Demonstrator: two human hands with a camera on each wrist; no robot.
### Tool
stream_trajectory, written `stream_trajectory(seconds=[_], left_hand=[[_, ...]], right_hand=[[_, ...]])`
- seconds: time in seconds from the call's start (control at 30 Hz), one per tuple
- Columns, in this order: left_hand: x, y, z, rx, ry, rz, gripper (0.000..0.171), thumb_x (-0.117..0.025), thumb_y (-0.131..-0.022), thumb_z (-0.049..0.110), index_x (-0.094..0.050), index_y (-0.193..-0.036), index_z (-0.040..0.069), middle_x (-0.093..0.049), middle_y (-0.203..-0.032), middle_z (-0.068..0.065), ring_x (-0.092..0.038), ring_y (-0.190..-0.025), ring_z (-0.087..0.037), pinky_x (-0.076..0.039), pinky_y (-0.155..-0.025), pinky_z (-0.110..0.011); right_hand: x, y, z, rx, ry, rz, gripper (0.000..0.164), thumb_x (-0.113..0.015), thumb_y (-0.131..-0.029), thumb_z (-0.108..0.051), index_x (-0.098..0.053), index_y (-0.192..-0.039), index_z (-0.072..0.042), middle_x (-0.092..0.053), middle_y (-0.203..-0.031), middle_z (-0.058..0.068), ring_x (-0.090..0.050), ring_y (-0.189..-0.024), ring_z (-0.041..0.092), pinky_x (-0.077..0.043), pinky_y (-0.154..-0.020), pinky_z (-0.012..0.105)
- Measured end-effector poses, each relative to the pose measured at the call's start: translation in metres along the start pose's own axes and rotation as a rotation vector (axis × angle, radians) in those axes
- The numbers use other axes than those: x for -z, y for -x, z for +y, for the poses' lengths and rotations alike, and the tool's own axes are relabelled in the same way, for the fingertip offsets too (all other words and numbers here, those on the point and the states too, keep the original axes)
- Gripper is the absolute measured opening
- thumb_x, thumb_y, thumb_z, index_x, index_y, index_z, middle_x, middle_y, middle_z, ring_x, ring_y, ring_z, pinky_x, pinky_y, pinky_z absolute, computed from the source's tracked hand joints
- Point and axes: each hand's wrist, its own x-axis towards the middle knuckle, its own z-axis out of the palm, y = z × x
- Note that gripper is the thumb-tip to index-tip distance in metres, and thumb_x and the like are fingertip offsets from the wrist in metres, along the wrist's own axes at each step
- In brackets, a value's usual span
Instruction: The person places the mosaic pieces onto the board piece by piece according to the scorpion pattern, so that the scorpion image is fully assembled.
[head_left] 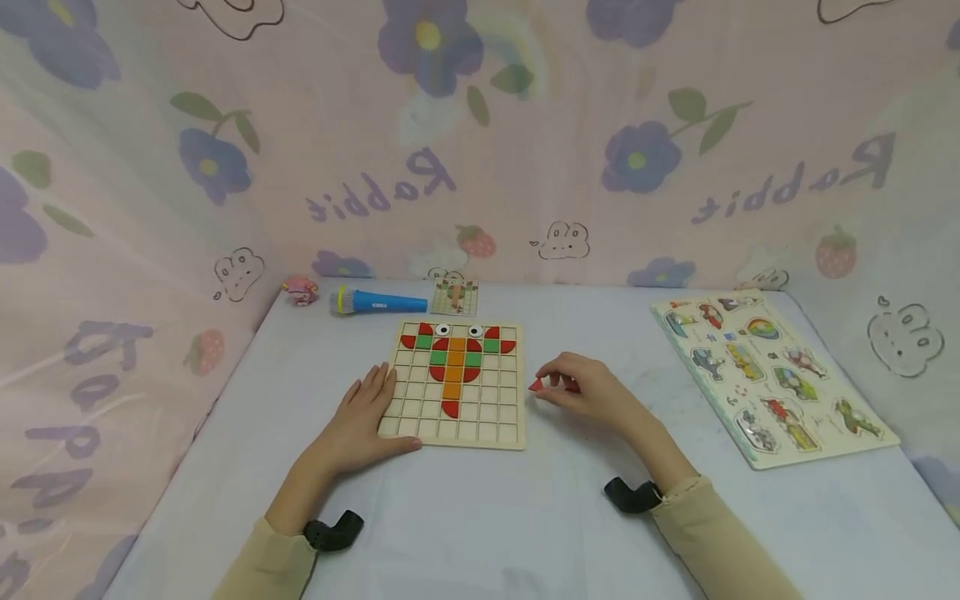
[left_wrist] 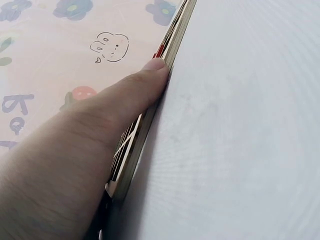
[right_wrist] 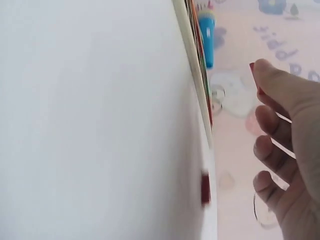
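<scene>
A wooden grid board (head_left: 498,429) lies on the table, with red, green and orange pieces and two eye pieces set in its upper and middle squares. At its left edge rests my left hand (head_left: 365,425), fingers spread, the thumb against the front edge. In the left wrist view the thumb (left_wrist: 135,90) touches the board's side. Just right of the board, my right hand (head_left: 592,390) pinches a small red piece (head_left: 536,385) between thumb and fingertips. Another red piece (right_wrist: 205,189) lies on the table in the right wrist view.
Behind the board lie a blue toy microphone (head_left: 386,302), a patterned card (head_left: 454,297) and a small pink figure (head_left: 301,289). A picture puzzle board (head_left: 780,379) lies at the right. Printed cloth hangs behind and at both sides.
</scene>
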Motion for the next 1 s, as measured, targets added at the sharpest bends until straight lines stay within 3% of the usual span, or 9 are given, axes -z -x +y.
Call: stream_trajectory(seconds=[0.27,0.57,1.0], left_hand=[[-0.002,0.0,-0.002,0.005,0.004,0.0,0.127,-0.074,-0.083,0.075,-0.019,-0.168,-0.001,-0.011,-0.177,-0.02,-0.006,-0.165,-0.039,-0.007,-0.132,-0.059],[-0.001,-0.001,0.0,0.004,-0.008,0.006,0.127,-0.073,-0.083,0.077,-0.02,-0.168,-0.001,-0.011,-0.177,-0.019,-0.007,-0.165,-0.038,-0.008,-0.132,-0.06],[0.0,-0.002,0.001,0.019,-0.01,-0.002,0.127,-0.073,-0.082,0.077,-0.019,-0.168,0.0,-0.011,-0.177,-0.018,-0.007,-0.165,-0.037,-0.008,-0.132,-0.059]], right_hand=[[-0.037,-0.038,-0.03,0.009,-0.012,-0.131,0.022,-0.085,-0.093,-0.021,-0.077,-0.11,-0.011,-0.065,-0.091,-0.004,-0.058,-0.082,0.014,-0.05,-0.07,0.025],[-0.07,-0.049,-0.041,-0.119,-0.081,-0.236,0.021,-0.084,-0.094,-0.033,-0.076,-0.106,-0.017,-0.058,-0.082,-0.01,-0.053,-0.078,0.009,-0.047,-0.067,0.024],[-0.085,-0.043,-0.035,-0.135,-0.119,-0.172,0.02,-0.086,-0.091,-0.032,-0.074,-0.098,-0.017,-0.057,-0.079,-0.01,-0.05,-0.073,0.007,-0.044,-0.064,0.022]])
